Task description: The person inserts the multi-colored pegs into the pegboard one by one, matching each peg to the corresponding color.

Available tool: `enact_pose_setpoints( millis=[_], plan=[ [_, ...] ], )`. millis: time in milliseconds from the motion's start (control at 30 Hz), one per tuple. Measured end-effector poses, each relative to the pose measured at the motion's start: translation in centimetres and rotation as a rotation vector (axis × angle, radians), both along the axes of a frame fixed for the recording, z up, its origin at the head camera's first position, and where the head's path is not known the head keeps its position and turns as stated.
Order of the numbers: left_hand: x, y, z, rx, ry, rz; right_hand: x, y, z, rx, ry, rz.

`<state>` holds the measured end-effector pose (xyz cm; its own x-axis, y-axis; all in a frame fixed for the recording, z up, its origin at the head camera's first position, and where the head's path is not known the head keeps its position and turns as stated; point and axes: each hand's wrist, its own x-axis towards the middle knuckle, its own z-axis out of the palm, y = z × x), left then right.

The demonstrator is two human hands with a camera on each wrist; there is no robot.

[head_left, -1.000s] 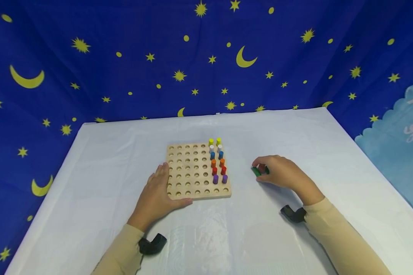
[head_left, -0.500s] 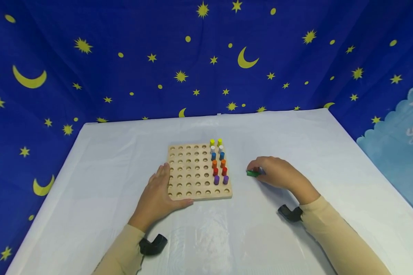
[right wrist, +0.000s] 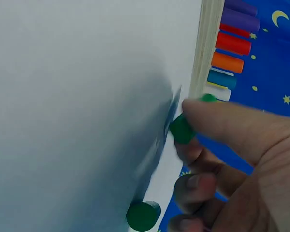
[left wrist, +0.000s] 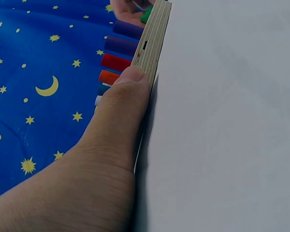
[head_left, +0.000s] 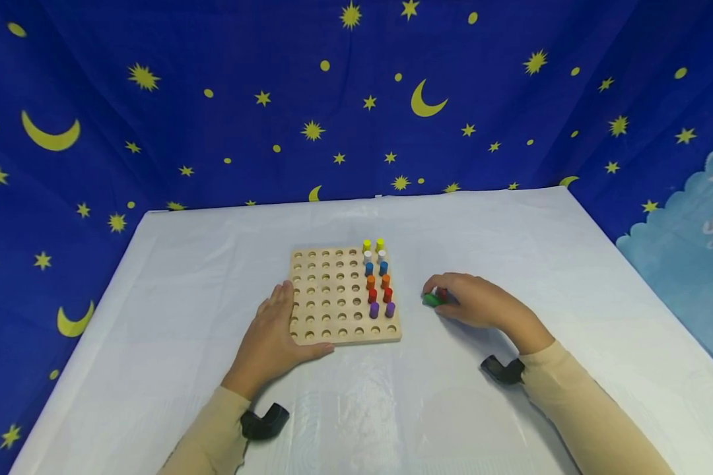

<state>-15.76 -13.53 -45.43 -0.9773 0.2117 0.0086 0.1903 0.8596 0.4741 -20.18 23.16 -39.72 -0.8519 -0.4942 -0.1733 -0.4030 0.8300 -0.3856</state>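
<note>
A square wooden pegboard (head_left: 327,310) lies flat on the table, with paired colored pegs standing in its two right columns. My left hand (head_left: 267,340) rests at the near left corner, fingers along the left side and thumb straight against the near edge. Right of the board, my right hand (head_left: 469,297) pinches a green peg (right wrist: 182,129) between thumb and fingers, slightly above the table. A second green peg (right wrist: 142,216) lies on the table below that hand in the right wrist view. My curled lower fingers hide part of what is under the palm.
Purple pegs (head_left: 374,310) stand nearest me on the board; red, orange, blue, white and yellow rows follow behind. Holes to their left and along the near row hold no pegs. A white cloth (head_left: 214,264) covers the table, and a blue star-patterned curtain (head_left: 243,66) hangs behind.
My right hand has shifted slightly left toward the board, and the green peg in its fingers has turned. My left hand keeps its place at the board's corner.
</note>
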Motion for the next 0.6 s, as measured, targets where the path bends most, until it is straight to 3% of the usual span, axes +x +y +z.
enact_pose_setpoints(
  millis=[300,600],
  plan=[
    [0.1,0.0,0.1,0.007,-0.005,-0.001,1.0,-1.5,0.9,-0.290,-0.020,0.006],
    [0.0,0.0,0.1,0.003,-0.010,0.002,2.7,-4.9,1.4,-0.377,0.005,0.110]
  ],
)
